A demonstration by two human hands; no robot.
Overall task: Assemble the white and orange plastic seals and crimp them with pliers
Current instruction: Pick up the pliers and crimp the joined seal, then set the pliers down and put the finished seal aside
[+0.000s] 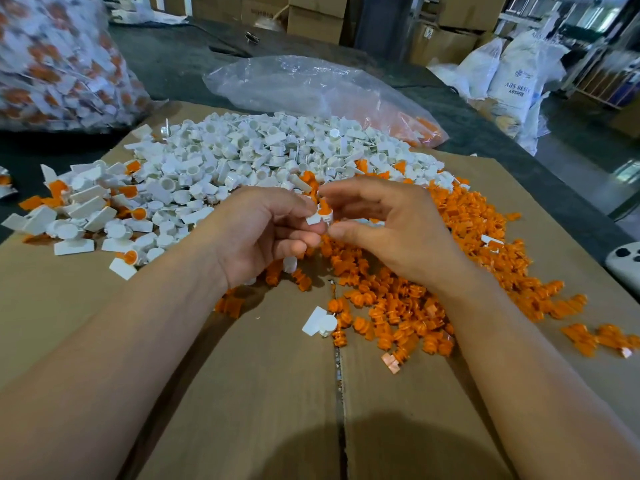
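A white seal (319, 217) with an orange insert (324, 206) sits pinched between both hands, the left hand (266, 233) gripping its flat tab, the right hand (384, 226) closed around the insert (fingertips nearly touching). Beyond the hands lies a white pile (242, 161); under the right, orange pieces (415, 299) on cardboard (263, 393).

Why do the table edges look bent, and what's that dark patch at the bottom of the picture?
Head view: the wide-angle lens bows the cardboard and its edges; the dark patch is a shadow, likely the wearer's; the bag of seals top left is blurred, while both hands stay sharp.
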